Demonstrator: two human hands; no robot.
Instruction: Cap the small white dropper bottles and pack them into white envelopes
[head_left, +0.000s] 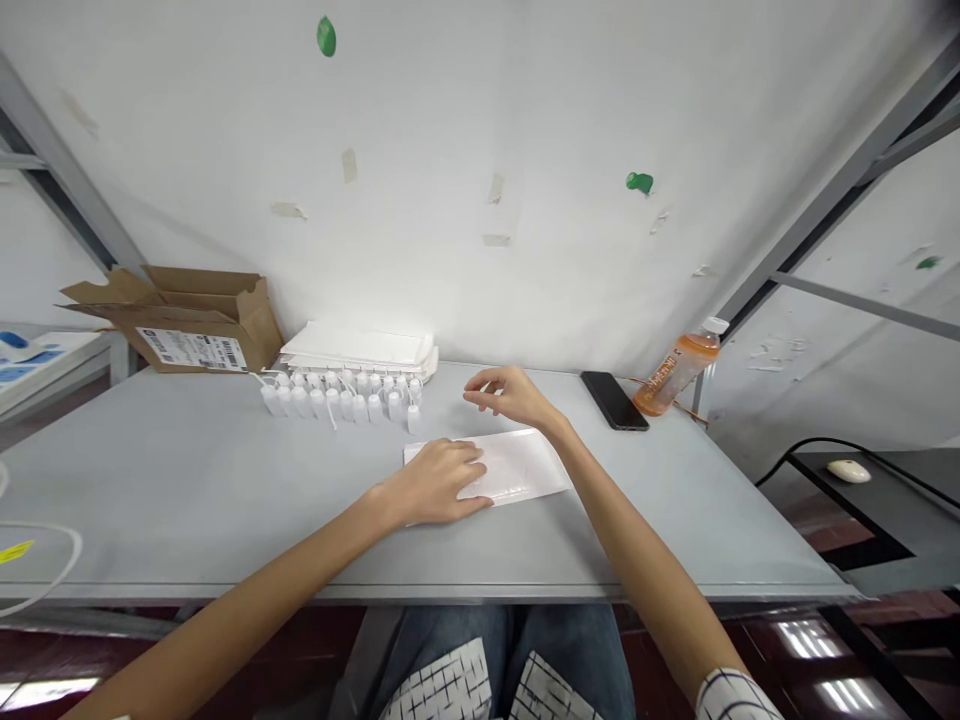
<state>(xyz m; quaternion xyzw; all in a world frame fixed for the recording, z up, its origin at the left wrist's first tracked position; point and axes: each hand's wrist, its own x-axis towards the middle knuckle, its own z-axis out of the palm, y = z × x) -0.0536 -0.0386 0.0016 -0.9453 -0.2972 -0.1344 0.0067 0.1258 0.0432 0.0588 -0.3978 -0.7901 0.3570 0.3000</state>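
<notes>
A white, flat envelope-like packet (525, 468) lies at a slight slant on the table in front of me. My left hand (442, 482) rests palm down across its left part, fingers spread. Just above the packet's far edge is my right hand (506, 395), bent at the wrist, with thumb and index fingertip close together in a pinch. Whether anything small is between those fingertips cannot be made out. To the left of my right hand, small white bottle-shaped pieces (346, 405) with thin white cords stand in rows.
Behind the rows lies a stack of white packets (360, 347). An open cardboard box (206, 315) stands at the back left. On the right are a black phone (613, 400) and a bottle of orange drink (679, 370). A white cable (64, 560) loops over the left front edge.
</notes>
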